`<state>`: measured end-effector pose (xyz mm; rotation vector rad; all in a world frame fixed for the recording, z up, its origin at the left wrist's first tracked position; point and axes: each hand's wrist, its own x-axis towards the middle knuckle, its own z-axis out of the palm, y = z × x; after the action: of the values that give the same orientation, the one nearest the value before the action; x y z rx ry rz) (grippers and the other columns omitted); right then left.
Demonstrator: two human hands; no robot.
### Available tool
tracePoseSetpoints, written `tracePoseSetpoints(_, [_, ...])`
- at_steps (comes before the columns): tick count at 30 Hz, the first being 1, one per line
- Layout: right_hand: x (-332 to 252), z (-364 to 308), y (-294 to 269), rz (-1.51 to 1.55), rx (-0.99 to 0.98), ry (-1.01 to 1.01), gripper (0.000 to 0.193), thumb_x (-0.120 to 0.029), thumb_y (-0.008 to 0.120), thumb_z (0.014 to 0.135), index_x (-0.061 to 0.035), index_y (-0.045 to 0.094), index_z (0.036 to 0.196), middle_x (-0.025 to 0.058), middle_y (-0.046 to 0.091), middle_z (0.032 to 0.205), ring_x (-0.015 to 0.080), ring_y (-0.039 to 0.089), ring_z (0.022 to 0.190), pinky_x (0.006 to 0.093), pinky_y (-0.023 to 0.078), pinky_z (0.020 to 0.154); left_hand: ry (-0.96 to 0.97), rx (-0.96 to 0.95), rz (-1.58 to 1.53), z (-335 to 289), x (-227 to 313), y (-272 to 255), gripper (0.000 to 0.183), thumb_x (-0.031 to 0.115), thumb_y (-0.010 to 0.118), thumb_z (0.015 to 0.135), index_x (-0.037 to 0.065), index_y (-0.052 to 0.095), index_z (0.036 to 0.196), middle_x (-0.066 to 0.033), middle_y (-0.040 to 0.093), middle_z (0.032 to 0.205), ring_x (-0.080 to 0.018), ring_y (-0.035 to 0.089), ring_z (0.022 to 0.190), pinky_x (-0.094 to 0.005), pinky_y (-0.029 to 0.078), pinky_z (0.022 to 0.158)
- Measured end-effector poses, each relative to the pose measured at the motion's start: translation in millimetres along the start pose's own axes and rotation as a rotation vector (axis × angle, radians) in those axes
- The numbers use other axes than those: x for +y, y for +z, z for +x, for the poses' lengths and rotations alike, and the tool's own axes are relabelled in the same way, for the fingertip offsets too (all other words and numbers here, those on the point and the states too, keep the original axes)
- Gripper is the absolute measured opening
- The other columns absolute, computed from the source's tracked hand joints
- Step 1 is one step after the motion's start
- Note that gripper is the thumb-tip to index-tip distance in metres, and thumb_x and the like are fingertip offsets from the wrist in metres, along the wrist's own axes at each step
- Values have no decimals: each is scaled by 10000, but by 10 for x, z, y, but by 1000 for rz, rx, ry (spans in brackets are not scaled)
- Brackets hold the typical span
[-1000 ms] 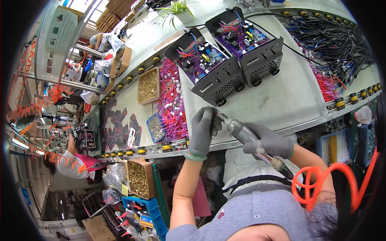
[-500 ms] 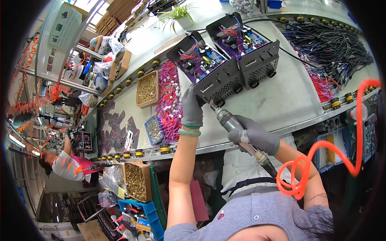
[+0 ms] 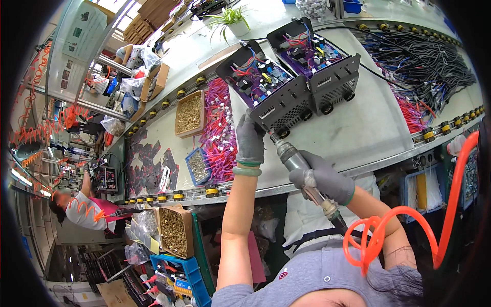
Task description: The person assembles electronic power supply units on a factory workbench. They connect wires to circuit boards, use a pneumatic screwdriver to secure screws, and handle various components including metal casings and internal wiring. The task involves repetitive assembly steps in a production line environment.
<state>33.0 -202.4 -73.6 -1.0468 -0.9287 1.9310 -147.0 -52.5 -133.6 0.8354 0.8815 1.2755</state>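
Note:
A black metal chassis [image 3: 279, 110] with a purple circuit board [image 3: 261, 77] stands on the worktable, its perforated panel facing me. At that panel's near left corner is my grey-gloved left hand [image 3: 250, 140], its fingers closed on the edge; what lies under the fingertips is hidden. My right hand [image 3: 325, 176], gloved too, is wrapped round a pneumatic screwdriver [image 3: 292, 157]. The driver tilts toward the chassis, and its tip meets the panel's corner beside my left fingers. A second, similar chassis [image 3: 335, 84] stands just to the right, touching or nearly touching the first.
Left of the chassis lie pink-purple wire leads [image 3: 219, 130], a cardboard box of brass-coloured parts [image 3: 189, 115] and a blue tray of small parts [image 3: 197, 165]. Dark cables [image 3: 419, 64] cover the right side. An orange air hose [image 3: 455, 194] loops by my right arm. A co-worker [image 3: 84, 207] stands far left.
The orange hose has swung lower and its coil has shifted beside my right forearm. The view has moved slightly; both hands keep their places at the chassis and the screwdriver.

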Motion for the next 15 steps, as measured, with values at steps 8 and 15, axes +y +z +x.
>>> tracePoseSetpoints(8, [3, 31, 115, 156, -9, 29, 460, -304, 653, 837, -22, 484, 1158, 34, 543, 726, 97, 525, 505, 255, 461, 441, 147, -111, 185, 81, -142, -275, 153, -5, 545, 871, 7, 620, 1004, -63, 631, 897, -129, 606, 777, -268, 501, 680])
tracePoseSetpoints(15, [51, -209, -159, 64, -38, 123, 439, -328, 649, 856, -20, 498, 1129, 30, 550, 739, 83, 526, 518, 236, 449, 444, -27, -177, -94, 325, -43, -456, 365, -153, 537, 820, 11, 589, 1142, -101, 652, 1085, -184, 641, 984, -309, 535, 835])
